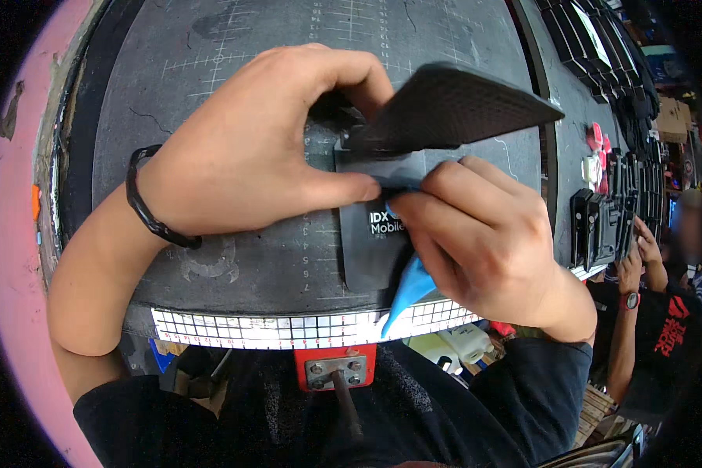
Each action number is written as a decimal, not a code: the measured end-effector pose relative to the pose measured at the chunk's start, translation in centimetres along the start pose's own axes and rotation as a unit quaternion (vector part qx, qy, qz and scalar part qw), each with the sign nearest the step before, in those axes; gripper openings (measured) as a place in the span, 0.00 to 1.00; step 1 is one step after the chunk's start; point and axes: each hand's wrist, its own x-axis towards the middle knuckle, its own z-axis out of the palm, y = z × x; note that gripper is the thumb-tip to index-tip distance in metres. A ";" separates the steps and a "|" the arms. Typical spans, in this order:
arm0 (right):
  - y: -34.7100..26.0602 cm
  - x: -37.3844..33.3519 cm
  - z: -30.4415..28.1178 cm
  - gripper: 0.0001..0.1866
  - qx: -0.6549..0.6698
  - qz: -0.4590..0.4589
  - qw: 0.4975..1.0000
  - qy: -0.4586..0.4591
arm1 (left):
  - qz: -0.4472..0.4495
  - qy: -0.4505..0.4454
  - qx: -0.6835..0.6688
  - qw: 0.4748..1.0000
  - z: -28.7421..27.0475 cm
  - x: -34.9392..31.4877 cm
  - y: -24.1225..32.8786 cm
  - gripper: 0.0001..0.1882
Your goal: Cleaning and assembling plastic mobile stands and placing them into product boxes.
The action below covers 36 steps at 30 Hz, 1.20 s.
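A dark flat piece with white print (pixel 363 261) lies on the mat under my hands. A black textured panel (pixel 460 109) rises tilted from its far end. My left hand (pixel 265 140) curls round the left side of this folding black case, thumb pressing near its fold and fingertips partly hidden by the panel. In my right hand (pixel 491 234) a slim blue tapered tool (pixel 411 288) is pinched. Its thin end points toward the table's near edge, while its other end meets the case close to my left thumb.
The dark cutting mat (pixel 226 269) carries printed scales, with a white grid ruler strip (pixel 273 327) along its near edge. Stacked black cases (pixel 600 218) and small red-and-white items (pixel 598 148) sit to the right. Beyond them, a co-worker's hands (pixel 639 253) hold something dark.
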 end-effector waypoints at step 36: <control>2.7 -0.6 1.2 0.21 0.176 -0.077 0.981 0.010 | 0.052 -0.043 0.096 0.993 -0.9 -0.1 -0.3 0.48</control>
